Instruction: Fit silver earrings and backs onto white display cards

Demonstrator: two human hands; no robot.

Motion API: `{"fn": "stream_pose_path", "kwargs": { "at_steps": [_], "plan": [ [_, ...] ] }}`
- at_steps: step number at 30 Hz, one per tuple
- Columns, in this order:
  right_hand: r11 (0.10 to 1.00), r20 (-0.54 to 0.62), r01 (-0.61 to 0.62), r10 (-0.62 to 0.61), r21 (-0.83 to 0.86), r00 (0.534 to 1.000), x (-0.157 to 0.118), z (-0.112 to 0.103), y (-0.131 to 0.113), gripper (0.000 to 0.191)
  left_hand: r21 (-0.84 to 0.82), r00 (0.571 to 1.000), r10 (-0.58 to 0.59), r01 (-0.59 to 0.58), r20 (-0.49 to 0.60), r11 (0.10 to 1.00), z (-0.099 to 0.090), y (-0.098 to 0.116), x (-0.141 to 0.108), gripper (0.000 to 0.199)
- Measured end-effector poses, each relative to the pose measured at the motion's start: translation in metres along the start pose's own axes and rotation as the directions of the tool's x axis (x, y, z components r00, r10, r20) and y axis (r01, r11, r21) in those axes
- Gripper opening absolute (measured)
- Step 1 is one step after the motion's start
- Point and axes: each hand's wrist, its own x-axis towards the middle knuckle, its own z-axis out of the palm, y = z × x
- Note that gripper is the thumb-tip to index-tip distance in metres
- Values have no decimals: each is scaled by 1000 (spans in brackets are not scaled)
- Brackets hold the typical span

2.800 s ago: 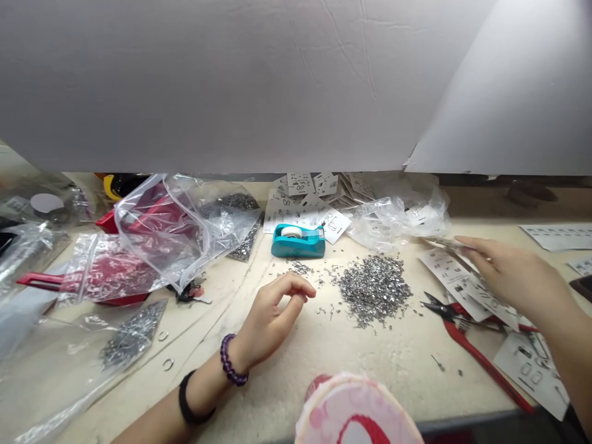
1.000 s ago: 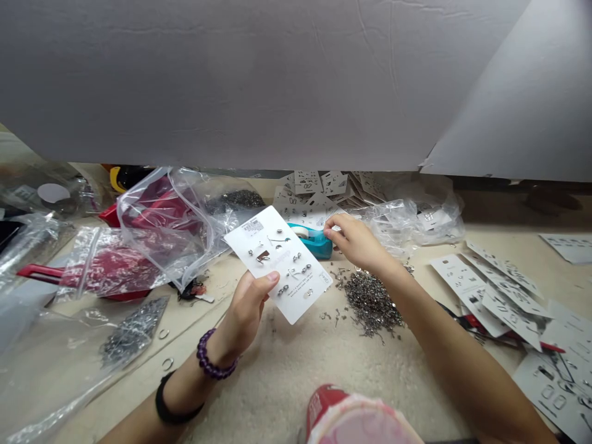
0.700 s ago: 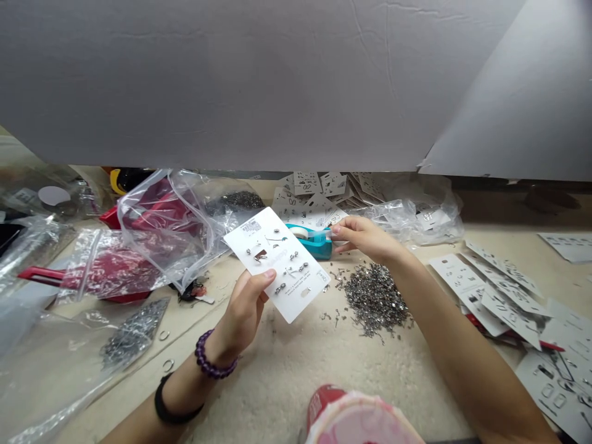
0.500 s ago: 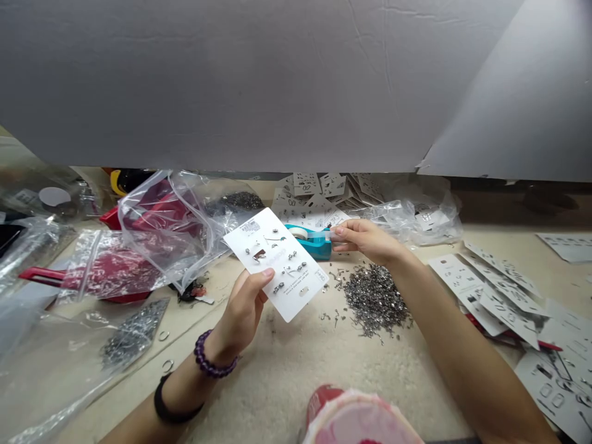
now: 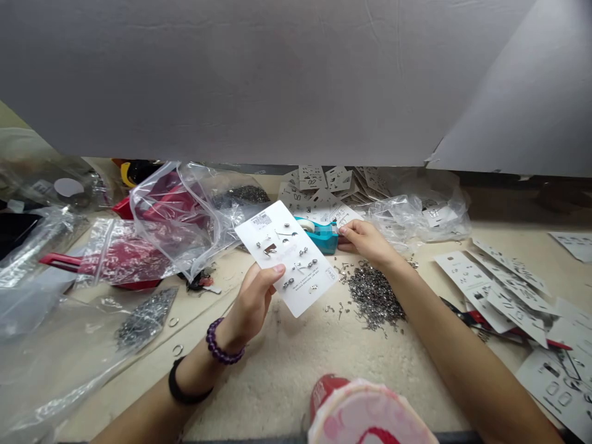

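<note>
Over on the far left, clear plastic bags [image 5: 69,364] crowd the worktop [image 5: 272,388], one wrapped over a red object [image 5: 132,259], and two small metal rings [image 5: 177,350] lie just beside them. Here's the left hand [image 5: 252,299], thumb on top and the other fingers behind, pinching the white card [image 5: 289,262] by its lower left edge. That card is tilted, lifted in front of the worktop, its barcode corner pointing up and away, its far edge overlapping the teal tape dispenser [image 5: 326,240]. And at the dispenser's right end, the right hand [image 5: 365,242]: thumb and forefinger pressed together; whether tape sits between them, I can't tell. The pile of metal bits [image 5: 375,299] lies right under that wrist, close to the forearm. Below, pale worktop stretches between the left wrist and the pile, down to a pink-topped cup [image 5: 370,410] at the front edge. To the right, fanned cards [image 5: 472,287] overlap a red-handled tool [image 5: 477,317], with more cards [image 5: 557,388] running toward the corner beyond the forearm.
</note>
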Motion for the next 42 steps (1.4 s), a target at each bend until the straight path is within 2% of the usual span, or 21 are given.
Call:
{"fn": "stream_pose_path", "kwargs": {
  "at_steps": [12,30,42],
  "plan": [
    [1000,-45,20,-20,-8,999,-6,2,-1,14,103,988,48,-64,147,993,-2,-3,-3,37],
    [999,-51,34,-34,4,998,-2,1,7,14,77,993,46,-54,106,996,1,-3,-3,36],
    [998,-67,55,-57,-32,996,0,2,7,15,90,991,37,-49,131,995,-2,-3,-2,37]
  ]
}}
